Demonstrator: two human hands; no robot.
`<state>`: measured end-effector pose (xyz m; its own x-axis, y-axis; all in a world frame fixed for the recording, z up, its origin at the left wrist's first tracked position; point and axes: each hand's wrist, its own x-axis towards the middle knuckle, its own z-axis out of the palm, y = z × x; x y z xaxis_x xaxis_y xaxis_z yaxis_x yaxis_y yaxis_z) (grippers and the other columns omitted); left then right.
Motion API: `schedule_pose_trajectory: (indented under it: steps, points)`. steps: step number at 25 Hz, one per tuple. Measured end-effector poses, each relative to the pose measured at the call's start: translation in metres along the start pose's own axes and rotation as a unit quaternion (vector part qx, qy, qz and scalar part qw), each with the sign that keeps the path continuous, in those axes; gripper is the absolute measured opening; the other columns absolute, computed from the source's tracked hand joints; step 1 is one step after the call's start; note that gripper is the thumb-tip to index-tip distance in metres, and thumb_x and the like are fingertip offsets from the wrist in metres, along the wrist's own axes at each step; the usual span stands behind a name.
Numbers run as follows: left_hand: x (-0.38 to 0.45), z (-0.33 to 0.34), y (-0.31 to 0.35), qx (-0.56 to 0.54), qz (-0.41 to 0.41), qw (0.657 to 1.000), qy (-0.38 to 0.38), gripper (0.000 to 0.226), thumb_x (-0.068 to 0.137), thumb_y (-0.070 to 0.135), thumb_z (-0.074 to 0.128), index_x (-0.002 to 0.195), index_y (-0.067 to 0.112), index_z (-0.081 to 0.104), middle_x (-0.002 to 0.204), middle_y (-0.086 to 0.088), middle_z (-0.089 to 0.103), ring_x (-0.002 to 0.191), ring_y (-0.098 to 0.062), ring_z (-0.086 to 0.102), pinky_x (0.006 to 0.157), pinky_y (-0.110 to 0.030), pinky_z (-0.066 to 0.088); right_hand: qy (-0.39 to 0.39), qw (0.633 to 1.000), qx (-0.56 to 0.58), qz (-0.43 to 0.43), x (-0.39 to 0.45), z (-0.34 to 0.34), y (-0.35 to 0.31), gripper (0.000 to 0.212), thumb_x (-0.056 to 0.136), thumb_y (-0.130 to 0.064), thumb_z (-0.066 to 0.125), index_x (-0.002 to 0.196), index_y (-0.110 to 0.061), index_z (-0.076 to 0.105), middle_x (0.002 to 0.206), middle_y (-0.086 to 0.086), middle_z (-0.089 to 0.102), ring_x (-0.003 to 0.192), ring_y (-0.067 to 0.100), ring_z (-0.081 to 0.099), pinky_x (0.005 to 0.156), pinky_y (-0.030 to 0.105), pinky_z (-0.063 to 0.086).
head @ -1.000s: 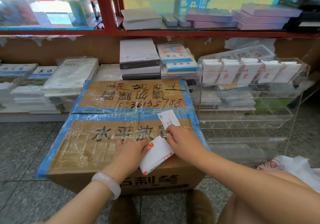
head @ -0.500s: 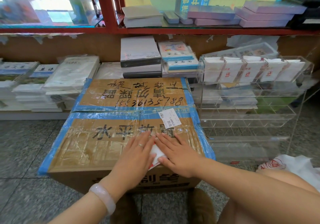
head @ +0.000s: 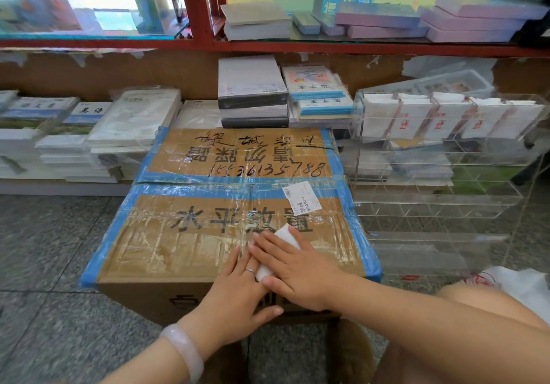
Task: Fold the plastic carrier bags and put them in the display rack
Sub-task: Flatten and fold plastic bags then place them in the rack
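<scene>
Taped cardboard box (head: 229, 205) on the floor serves as the bench; everything placed relative to it. Clear display rack (head: 440, 157) stands just right of the box, top row already holding folded white bags, lower rows look unfilled though glare makes that hard to confirm. Loose pile of unfolded bags (head: 512, 282) lies right of the box, cut by the person's knee. On the box's near right part sits the folded bag (head: 287, 236), small white packet, mostly covered. Right hand (head: 297, 267) lies flat on it, fingers straight and together, pressing. Left hand (head: 238, 291) rests beside it on the box's near edge, fingers straight, touching the packet's left side, ring visible. Judged step: flattening the last fold. Best done with firm even pressure along the crease, pushing air out so the slippery plastic doesn't spring open, left hand keeping the edge square. Hidden: packet's fold lines and print under the palm; rack's bottom tiers blurred.
</scene>
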<state>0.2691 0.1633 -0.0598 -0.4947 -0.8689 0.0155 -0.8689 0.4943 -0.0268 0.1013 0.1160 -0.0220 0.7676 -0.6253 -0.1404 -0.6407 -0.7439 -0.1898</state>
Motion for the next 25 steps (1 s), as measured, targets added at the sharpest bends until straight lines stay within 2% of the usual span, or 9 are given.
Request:
schedule_pose_trajectory:
  steps: [4, 8, 13, 14, 16, 20, 22, 23, 25]
  points:
    - [0.0, 0.001, -0.002, 0.007, 0.034, 0.999, 0.034, 0.064, 0.079, 0.062, 0.034, 0.128, 0.022, 0.041, 0.129, -0.02, 0.055, 0.125, -0.036, 0.048, 0.104, -0.046, 0.018, -0.017, 1.0, 0.018, 0.01, -0.002, 0.001, 0.003, 0.07, 0.076, -0.062, -0.015, 0.139, -0.032, -0.02, 0.148, -0.013, -0.025, 0.141, 0.006, -0.022, 0.108, 0.035, -0.027]
    - [0.0, 0.003, -0.003, 0.017, 0.039, 0.998, 0.038, 0.064, 0.077, 0.06, 0.034, 0.128, 0.022, 0.042, 0.129, -0.022, 0.055, 0.122, -0.036, 0.051, 0.102, -0.049, 0.02, -0.043, 0.998, 0.031, 0.023, -0.004, -0.001, 0.003, 0.078, 0.073, -0.064, -0.015, 0.144, -0.03, -0.017, 0.15, -0.014, -0.024, 0.141, 0.003, -0.022, 0.112, 0.04, -0.022]
    - [-0.002, 0.004, -0.005, 0.054, 0.053, 0.996, 0.041, 0.062, 0.076, 0.058, 0.039, 0.129, 0.026, 0.044, 0.13, -0.024, 0.053, 0.125, -0.036, 0.048, 0.104, -0.051, 0.013, -0.056, 0.995, 0.064, 0.047, -0.005, -0.003, 0.003, 0.085, 0.071, -0.065, -0.015, 0.148, -0.029, -0.013, 0.145, -0.018, -0.026, 0.137, -0.002, -0.024, 0.111, 0.037, -0.024]
    - [-0.003, 0.005, -0.006, 0.062, 0.065, 0.995, 0.048, 0.067, 0.075, 0.059, 0.048, 0.132, 0.026, 0.042, 0.132, -0.026, 0.051, 0.126, -0.037, 0.046, 0.104, -0.052, 0.013, -0.058, 0.995, 0.066, 0.053, -0.006, -0.003, 0.004, 0.085, 0.071, -0.065, -0.016, 0.147, -0.029, -0.013, 0.145, -0.018, -0.027, 0.137, -0.001, -0.023, 0.111, 0.037, -0.024]
    - [-0.008, 0.005, -0.008, 0.071, 0.063, 0.995, 0.039, 0.091, 0.067, 0.06, 0.067, 0.143, 0.027, 0.031, 0.136, -0.027, 0.046, 0.129, -0.039, 0.042, 0.103, -0.053, 0.016, -0.065, 0.992, 0.063, 0.085, -0.009, -0.005, 0.015, 0.083, 0.069, -0.066, -0.017, 0.144, -0.029, -0.018, 0.144, -0.016, -0.029, 0.137, 0.001, -0.024, 0.11, 0.038, -0.024]
    - [-0.013, 0.006, -0.012, 0.077, 0.054, 0.995, 0.04, 0.112, 0.059, 0.055, 0.077, 0.15, 0.028, 0.017, 0.138, -0.022, 0.047, 0.127, -0.035, 0.046, 0.1, -0.05, 0.022, -0.081, 0.989, 0.011, 0.122, -0.018, -0.009, 0.036, 0.09, 0.064, -0.067, -0.021, 0.145, -0.029, -0.019, 0.143, -0.014, -0.03, 0.132, -0.001, -0.027, 0.11, 0.041, -0.023]
    - [-0.009, 0.005, -0.012, 0.05, 0.036, 0.996, 0.064, 0.124, 0.055, 0.042, 0.084, 0.151, 0.022, 0.008, 0.132, -0.013, 0.056, 0.121, -0.026, 0.054, 0.101, -0.042, 0.025, -0.076, 0.989, 0.018, 0.122, -0.02, -0.008, 0.039, 0.092, 0.064, -0.067, -0.021, 0.147, -0.028, -0.016, 0.143, -0.015, -0.029, 0.132, 0.0, -0.027, 0.109, 0.041, -0.024]
    - [-0.006, 0.002, -0.013, 0.018, 0.029, 0.996, 0.079, 0.125, 0.053, 0.034, 0.087, 0.151, 0.021, 0.01, 0.128, -0.009, 0.06, 0.116, -0.022, 0.058, 0.1, -0.038, 0.028, -0.074, 0.989, 0.03, 0.12, -0.02, -0.008, 0.04, 0.092, 0.064, -0.067, -0.02, 0.148, -0.028, -0.014, 0.144, -0.015, -0.028, 0.133, 0.0, -0.026, 0.108, 0.04, -0.024]
    - [-0.002, -0.003, -0.019, -0.05, 0.033, 0.992, 0.109, 0.105, 0.05, 0.028, 0.09, 0.139, 0.024, 0.035, 0.116, -0.002, 0.067, 0.104, -0.019, 0.065, 0.093, -0.032, 0.042, -0.078, 0.988, 0.059, 0.122, -0.018, -0.01, 0.04, 0.087, 0.072, -0.067, -0.016, 0.149, -0.029, -0.009, 0.149, -0.016, -0.023, 0.137, 0.0, -0.022, 0.109, 0.038, -0.023]
